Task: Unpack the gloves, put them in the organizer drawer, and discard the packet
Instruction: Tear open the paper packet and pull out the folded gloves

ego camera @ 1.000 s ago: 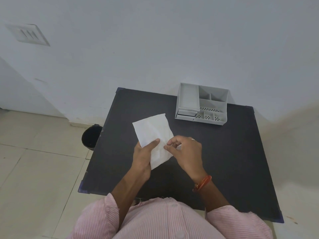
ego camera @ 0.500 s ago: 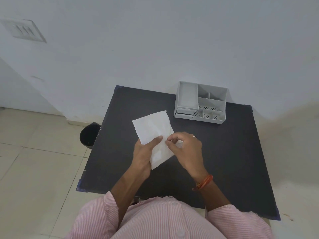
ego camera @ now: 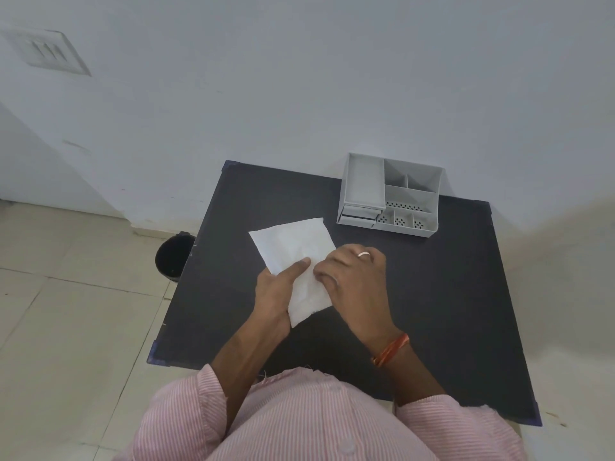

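Observation:
A flat white packet (ego camera: 291, 249) is held over the middle of the black table (ego camera: 449, 294). My left hand (ego camera: 276, 294) grips its left edge, thumb lying across the paper. My right hand (ego camera: 352, 277), wearing a ring, pinches the packet's right edge with its fingertips. No gloves show outside the packet. The grey organizer (ego camera: 389, 194) stands at the table's far side, right of centre, with a small drawer (ego camera: 357, 212) at its front left that is slightly pulled out.
A black bin (ego camera: 173, 257) stands on the tiled floor just left of the table's left edge. The white wall runs right behind the table and organizer. My pink striped shirt (ego camera: 316, 417) fills the bottom of the view.
Both hands keep hold of the packet. My right hand's fingers have shifted slightly along its right edge, and the view has tilted a little.

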